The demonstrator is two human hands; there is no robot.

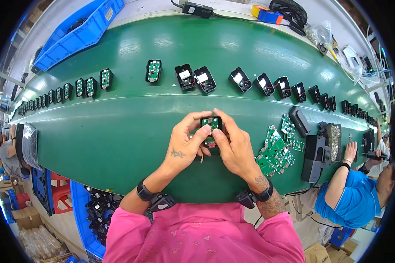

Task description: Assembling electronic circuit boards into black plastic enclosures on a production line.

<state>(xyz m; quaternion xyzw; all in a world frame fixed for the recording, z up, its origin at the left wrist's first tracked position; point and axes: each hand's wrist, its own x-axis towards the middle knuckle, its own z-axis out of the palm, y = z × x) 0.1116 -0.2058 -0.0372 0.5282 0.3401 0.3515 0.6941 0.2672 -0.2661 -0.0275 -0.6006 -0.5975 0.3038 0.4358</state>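
Between my two hands is a small black plastic case with a green circuit board [211,123] lying in its mouth. My left hand [186,138] grips the case from the left, its thumb pressed on the board. From the right, my right hand [232,142] closes round the case, thumb also on the board. A reddish connector [210,144] shows at the board's near end, and a pale strip hangs below the left fingers. Beyond my hands stands a black case with a board in it [153,71]. Two open black cases [205,79] sit close by it.
Loose circuit boards [276,153] lie piled on the green table [96,144] to my right, near a black box-shaped device [314,158]. Rows of cases run left and right across the table. A blue crate [74,37] is far left; another bin [81,219] stands below. A co-worker [351,188] sits at right.
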